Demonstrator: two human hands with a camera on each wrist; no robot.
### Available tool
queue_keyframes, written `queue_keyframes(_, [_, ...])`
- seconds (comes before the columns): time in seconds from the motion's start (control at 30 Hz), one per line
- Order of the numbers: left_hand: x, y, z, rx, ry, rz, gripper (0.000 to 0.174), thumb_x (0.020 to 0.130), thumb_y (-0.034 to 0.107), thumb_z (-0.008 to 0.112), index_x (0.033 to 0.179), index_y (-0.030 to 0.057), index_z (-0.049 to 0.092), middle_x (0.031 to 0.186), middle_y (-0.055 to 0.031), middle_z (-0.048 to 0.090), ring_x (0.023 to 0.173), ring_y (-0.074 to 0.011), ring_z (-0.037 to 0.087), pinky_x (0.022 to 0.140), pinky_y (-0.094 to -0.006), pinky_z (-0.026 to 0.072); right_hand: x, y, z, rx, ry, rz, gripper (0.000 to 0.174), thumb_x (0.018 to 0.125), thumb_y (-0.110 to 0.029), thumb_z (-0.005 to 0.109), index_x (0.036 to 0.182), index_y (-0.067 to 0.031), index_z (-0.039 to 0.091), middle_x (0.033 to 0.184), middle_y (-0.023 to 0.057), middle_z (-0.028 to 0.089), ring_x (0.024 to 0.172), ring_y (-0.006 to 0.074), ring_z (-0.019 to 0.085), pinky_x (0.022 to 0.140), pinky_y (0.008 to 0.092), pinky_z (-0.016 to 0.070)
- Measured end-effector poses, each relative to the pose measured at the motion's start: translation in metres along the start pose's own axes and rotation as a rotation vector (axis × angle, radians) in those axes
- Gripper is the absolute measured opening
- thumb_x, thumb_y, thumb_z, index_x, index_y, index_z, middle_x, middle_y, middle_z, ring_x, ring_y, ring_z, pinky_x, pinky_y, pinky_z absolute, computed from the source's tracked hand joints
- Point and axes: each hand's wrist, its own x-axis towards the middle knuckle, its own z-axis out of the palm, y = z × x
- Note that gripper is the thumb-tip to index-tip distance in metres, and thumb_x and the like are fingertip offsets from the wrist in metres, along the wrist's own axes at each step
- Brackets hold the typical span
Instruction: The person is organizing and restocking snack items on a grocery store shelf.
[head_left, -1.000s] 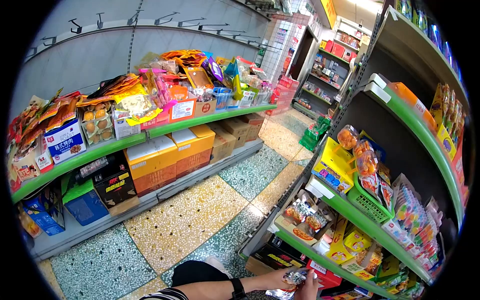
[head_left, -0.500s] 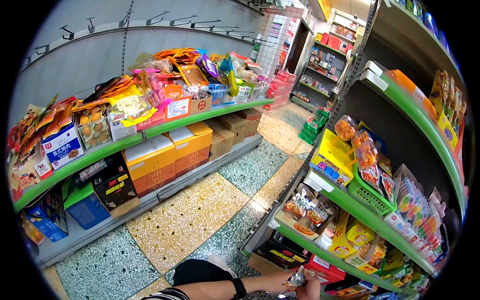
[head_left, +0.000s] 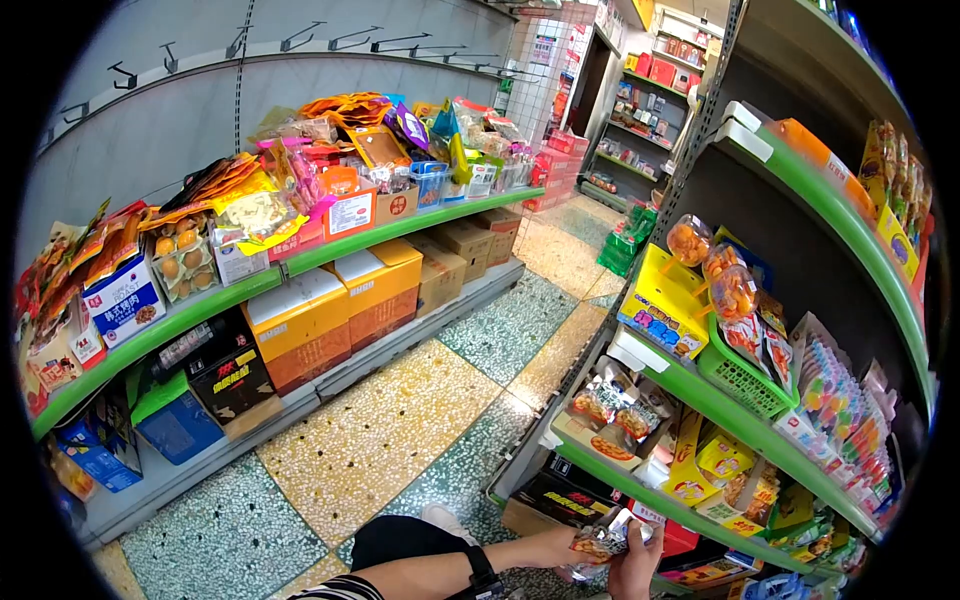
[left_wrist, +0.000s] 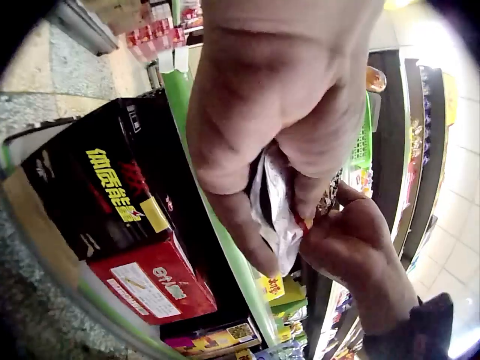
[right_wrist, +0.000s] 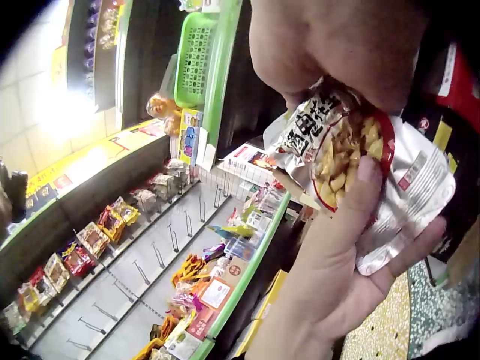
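Both hands hold a silver snack packet [head_left: 605,535] low in front of the body, beside the right-hand shelves. Its front shows black characters and a picture of yellowish food chunks in the right wrist view, where the packet [right_wrist: 349,161] lies between the hands. My left hand [head_left: 548,548], with a black band at the wrist, grips it with the thumb on the front and fingers behind. At the other end my right hand [head_left: 632,568] pinches it, partly hiding that end. Crinkled silver foil [left_wrist: 279,214] shows between the left fingers in the left wrist view.
On the right, green-edged shelves hold an opened carton of similar packets [head_left: 610,415], a green basket [head_left: 745,370] and a black box [head_left: 570,490]. Across the tiled aisle [head_left: 370,440], a long shelf [head_left: 230,300] carries bagged snacks above yellow cartons [head_left: 300,320].
The packet and both hands have risen a little and moved slightly right in the head view. More of the packet's front shows now, and the right hand's fingers stand more upright.
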Motion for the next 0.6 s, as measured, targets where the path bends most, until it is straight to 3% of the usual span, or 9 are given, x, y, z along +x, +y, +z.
queue_keyframes(0.13, [0.005,-0.011,-0.002,-0.07,0.011,0.037,0.042,0.093,0.021,0.062,0.128,0.0027,0.048,0.112,-0.0049,0.057,0.093,-0.0138,0.059,0.065,-0.0295,0.0613,0.01,-0.001,-0.005,-0.244,-0.116,-0.219,0.016,0.091,-0.003,0.06,0.105,-0.0037,0.052,0.089,0.0024,0.056,0.079,0.0101,0.052,0.075,0.0255,0.0432])
queue_keyframes(0.3, [0.007,-0.02,-0.004,-0.128,-0.035,0.039,0.04,0.092,0.016,0.062,0.128,0.0043,0.048,0.109,-0.0033,0.057,0.09,-0.0133,0.06,0.068,-0.0305,0.0605,0.008,0.002,-0.018,-0.399,-0.192,-0.189,0.014,0.09,-0.006,0.063,0.103,-0.0018,0.06,0.093,0.0019,0.059,0.083,0.0085,0.052,0.075,0.0234,0.0439])
queue_keyframes(0.5, [-0.001,-0.006,0.002,-0.063,-0.068,-0.029,0.043,0.089,0.032,0.067,0.123,0.01,0.052,0.093,0.0018,0.061,0.08,-0.0079,0.06,0.059,-0.0241,0.0541,0.003,0.006,-0.023,-0.569,-0.226,-0.242,0.013,0.091,-0.005,0.061,0.103,-0.0032,0.056,0.09,0.001,0.06,0.08,0.0071,0.054,0.073,0.0217,0.0436])
queue_keyframes(0.6, [-0.004,-0.001,0.006,-0.003,0.046,-0.032,0.042,0.087,0.039,0.068,0.117,0.0111,0.056,0.085,0.0036,0.061,0.076,-0.0054,0.058,0.053,-0.0235,0.0504,0.014,0.015,-0.037,-0.672,-0.275,-0.326,0.015,0.09,-0.004,0.062,0.103,-0.0029,0.056,0.091,0.0021,0.059,0.08,0.0072,0.053,0.072,0.0216,0.0433])
